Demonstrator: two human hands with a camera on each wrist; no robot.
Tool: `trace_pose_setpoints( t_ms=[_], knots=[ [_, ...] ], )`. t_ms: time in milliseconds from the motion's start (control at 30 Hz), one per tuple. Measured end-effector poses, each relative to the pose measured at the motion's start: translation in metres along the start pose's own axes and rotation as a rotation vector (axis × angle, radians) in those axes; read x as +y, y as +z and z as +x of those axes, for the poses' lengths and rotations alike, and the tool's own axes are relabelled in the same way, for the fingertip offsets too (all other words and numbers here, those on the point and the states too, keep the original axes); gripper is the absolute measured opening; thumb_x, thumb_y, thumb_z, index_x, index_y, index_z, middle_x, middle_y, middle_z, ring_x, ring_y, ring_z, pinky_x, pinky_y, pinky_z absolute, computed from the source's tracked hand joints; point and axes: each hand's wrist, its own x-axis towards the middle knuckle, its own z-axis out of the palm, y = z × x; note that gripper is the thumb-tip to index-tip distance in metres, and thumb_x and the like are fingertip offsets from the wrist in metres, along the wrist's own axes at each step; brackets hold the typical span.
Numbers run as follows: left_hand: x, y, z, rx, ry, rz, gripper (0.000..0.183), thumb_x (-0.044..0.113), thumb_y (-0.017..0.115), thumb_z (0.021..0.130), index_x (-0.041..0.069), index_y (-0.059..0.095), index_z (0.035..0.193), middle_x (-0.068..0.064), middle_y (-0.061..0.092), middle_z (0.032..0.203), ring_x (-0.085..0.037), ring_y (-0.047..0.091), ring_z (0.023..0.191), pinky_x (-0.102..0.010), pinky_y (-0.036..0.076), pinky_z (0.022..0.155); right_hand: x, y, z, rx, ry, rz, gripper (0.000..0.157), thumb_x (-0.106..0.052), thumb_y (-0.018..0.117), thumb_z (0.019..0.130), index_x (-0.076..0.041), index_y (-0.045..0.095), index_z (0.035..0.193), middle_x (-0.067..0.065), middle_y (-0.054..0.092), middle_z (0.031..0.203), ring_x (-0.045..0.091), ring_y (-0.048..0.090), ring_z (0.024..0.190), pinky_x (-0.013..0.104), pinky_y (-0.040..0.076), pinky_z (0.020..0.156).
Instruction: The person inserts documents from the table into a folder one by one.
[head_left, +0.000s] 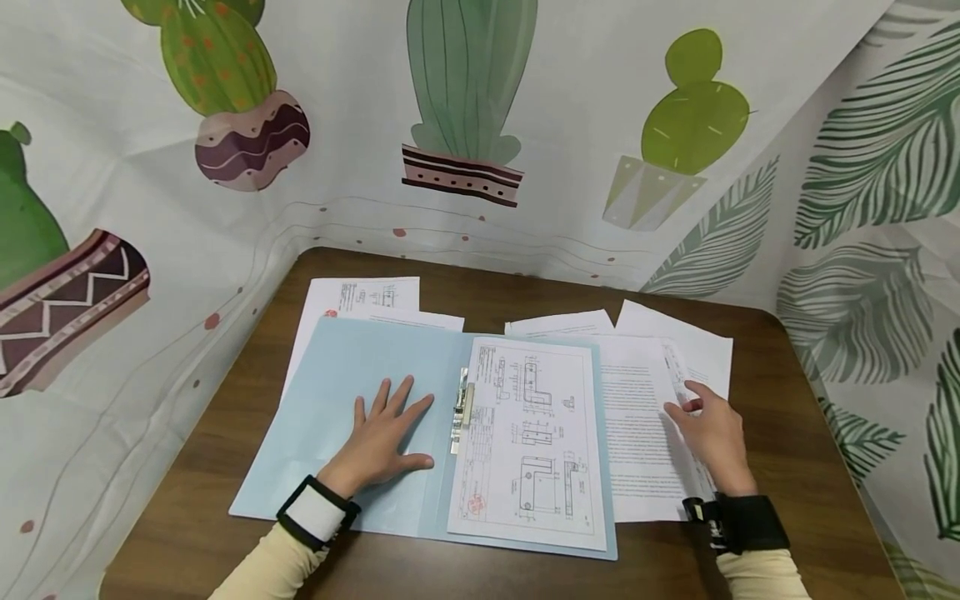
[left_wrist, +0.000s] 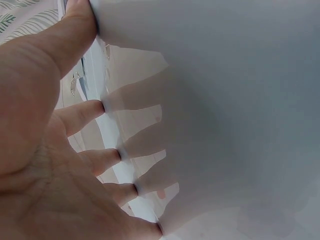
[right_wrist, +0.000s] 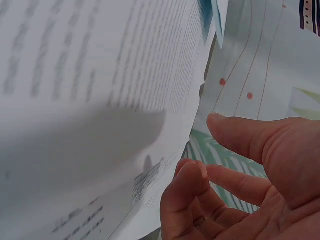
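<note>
A blue folder (head_left: pixel 375 342) lies open across the middle of the table (head_left: pixel 405 575), its lower edge near the table's near edge. The left hand (head_left: pixel 378 437) rests on the folder's left cover with fingers spread wide, and the left wrist view shows its fingertips touching the smooth surface, which mirrors them. A metal clip (head_left: pixel 467 408) sits by the fold, along the left side of a drawing (head_left: pixel 555 417) that lies on the folder's right half; a red stamp (head_left: pixel 477 504) shows at the drawing's lower left. Loose sheets (head_left: pixel 367 292) stick out past the folder's far edge toward the table's far left corner. To the right, a page (head_left: pixel 637 433) of print lies partly under the folder, and more paper (head_left: pixel 705 350) spreads beyond it toward the table's far right corner. Over the page's right side is the right hand (head_left: pixel 712 429), fingers loosely bent and thumb apart from them, with nothing seen between; whether the fingers touch the paper I cannot tell. Each wrist wears a black band, the left one (head_left: pixel 315 512) with a white face, below it a pale yellow sleeve (head_left: pixel 266 567). A cloth (head_left: pixel 585 108) printed with cacti and leaves hangs behind the table's far edge and along its sides.
</note>
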Motion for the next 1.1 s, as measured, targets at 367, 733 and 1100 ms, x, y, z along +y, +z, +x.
trace_pose_setpoints(
  t_ms=[367, 733, 1100],
  knots=[
    [0.001, 0.0, 0.0, -0.007, -0.006, -0.001, 0.096, 0.054, 0.088, 0.074, 0.013, 0.05, 0.153, -0.025, 0.027, 0.165, -0.057, 0.013, 0.15, -0.084, 0.009, 0.107, 0.012, 0.001, 0.001, -0.017, 0.026, -0.014, 0.062, -0.02, 0.068, 0.098, 0.009, 0.044, 0.147, 0.033, 0.059, 0.117, 0.039, 0.057, 0.088, 0.037, 0.041, 0.063],
    [-0.001, 0.001, 0.0, 0.008, 0.007, 0.005, 0.097, 0.054, 0.088, 0.073, 0.013, 0.051, 0.153, -0.026, 0.028, 0.164, -0.058, 0.014, 0.15, -0.085, 0.01, 0.106, 0.012, 0.006, -0.001, -0.037, 0.042, -0.006, 0.068, -0.023, 0.071, 0.096, 0.003, 0.042, 0.151, 0.036, 0.052, 0.133, 0.047, 0.054, 0.101, 0.049, 0.043, 0.073],
    [-0.001, 0.002, 0.001, -0.007, -0.006, 0.006, 0.097, 0.056, 0.087, 0.074, 0.015, 0.05, 0.153, -0.024, 0.026, 0.166, -0.056, 0.013, 0.151, -0.084, 0.009, 0.107, 0.01, 0.018, -0.003, -0.029, 0.063, -0.075, 0.079, -0.03, 0.076, 0.092, 0.001, 0.038, 0.154, 0.041, 0.042, 0.14, 0.058, 0.047, 0.117, 0.065, 0.046, 0.078]
  ],
)
